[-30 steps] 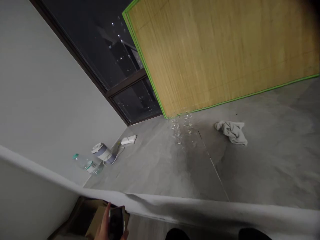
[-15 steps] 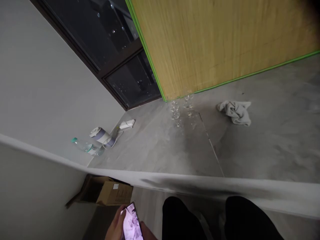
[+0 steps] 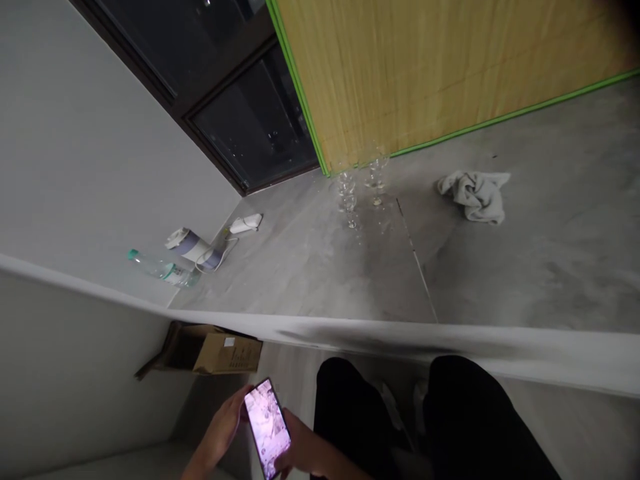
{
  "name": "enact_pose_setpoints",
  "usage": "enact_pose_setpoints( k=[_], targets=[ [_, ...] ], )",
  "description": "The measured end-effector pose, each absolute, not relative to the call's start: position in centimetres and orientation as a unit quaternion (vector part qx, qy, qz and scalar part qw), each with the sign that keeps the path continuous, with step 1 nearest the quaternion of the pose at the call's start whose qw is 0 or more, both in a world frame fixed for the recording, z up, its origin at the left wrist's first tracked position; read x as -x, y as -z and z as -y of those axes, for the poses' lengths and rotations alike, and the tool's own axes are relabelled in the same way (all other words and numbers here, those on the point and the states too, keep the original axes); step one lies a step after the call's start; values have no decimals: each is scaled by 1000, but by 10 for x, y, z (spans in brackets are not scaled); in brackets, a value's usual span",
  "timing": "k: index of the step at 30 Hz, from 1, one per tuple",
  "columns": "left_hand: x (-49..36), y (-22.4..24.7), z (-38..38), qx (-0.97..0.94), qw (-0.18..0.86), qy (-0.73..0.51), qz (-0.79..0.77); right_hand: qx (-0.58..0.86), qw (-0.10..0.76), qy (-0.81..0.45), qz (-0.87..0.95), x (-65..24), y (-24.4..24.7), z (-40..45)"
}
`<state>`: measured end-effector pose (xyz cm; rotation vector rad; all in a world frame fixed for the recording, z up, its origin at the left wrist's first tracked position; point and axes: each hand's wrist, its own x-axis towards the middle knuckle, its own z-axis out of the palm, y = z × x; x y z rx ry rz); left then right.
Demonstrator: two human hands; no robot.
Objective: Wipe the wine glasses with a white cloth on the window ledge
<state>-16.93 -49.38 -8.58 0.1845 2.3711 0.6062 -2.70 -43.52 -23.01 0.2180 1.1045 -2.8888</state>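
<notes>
Beside the dark-clad knees (image 3: 343,410), a lit phone (image 3: 267,423) is gripped by the right hand (image 3: 304,445); the left hand (image 3: 224,421) is placed at its edge, closure indeterminable. Were the grip loosened by tapping, the phone could be dropped.

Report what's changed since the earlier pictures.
The phone, dark-screened at first, is now lit and has shifted right, clear of the cardboard box in view. The right hand now shows holding it; the left hand is alongside. Glasses, cloth and bottle stayed put.
</notes>
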Motion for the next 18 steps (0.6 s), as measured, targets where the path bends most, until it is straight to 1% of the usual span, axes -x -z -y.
enact_pose_setpoints(
  k=[4,9,12,18],
  targets=[
    [168,81,491,-85,341,-217,-911,-88,25,943,-320,30,238,442],
    [161,77,484,-78,332,-196,-919,-90,24,943,-321,27,236,440],
    [160,75,483,-95,344,-183,-916,-91,19,942,-324,28,237,441],
    [168,81,491,-108,343,-190,-914,-95,21,942,-322,32,247,447]
  ],
)
